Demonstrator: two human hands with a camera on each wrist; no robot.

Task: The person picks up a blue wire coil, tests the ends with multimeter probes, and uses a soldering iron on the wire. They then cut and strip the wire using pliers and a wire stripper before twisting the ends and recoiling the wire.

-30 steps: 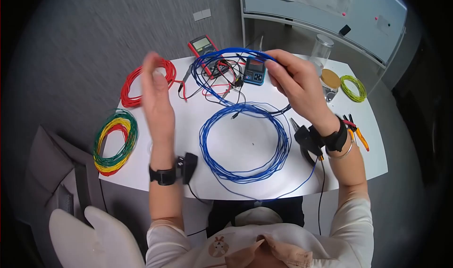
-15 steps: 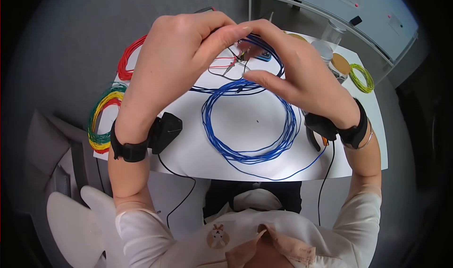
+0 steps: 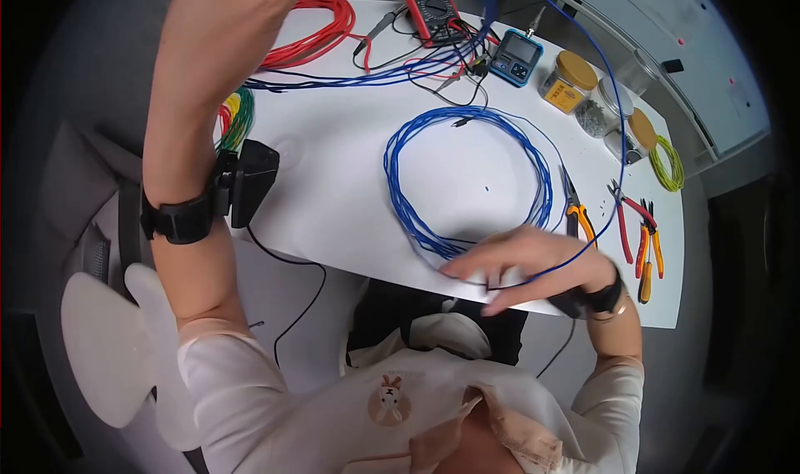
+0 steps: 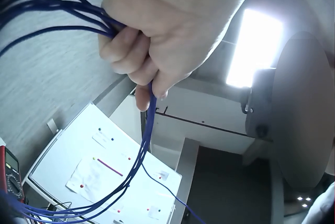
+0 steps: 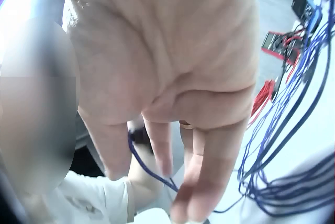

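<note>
In the head view my left hand (image 3: 229, 32) is raised at the upper left, partly cut off by the frame. The left wrist view shows its fingers curled round a bundle of blue wire (image 4: 145, 140), which hangs in a loop. My right hand (image 3: 533, 261) is low over the table's front edge, its fingers extended and thumb apart. One strand of blue wire (image 3: 620, 124) arcs down from the bundle and crosses that hand. A larger coil of blue wire (image 3: 398, 182) lies flat on the table just beyond the right hand.
Behind are a red multimeter (image 3: 435, 9), test leads and a small blue meter (image 3: 517, 57). Jars (image 3: 569, 80) stand at right, near pliers (image 3: 577, 211), other hand tools and a yellow-green coil (image 3: 667, 164). Red wire (image 3: 321, 32) and a multicoloured coil (image 3: 240, 120) lie left.
My hands, together above the table half a second ago, have parted. The left moved up with the blue bundle; the right came down towards the front edge. The head view has shifted.
</note>
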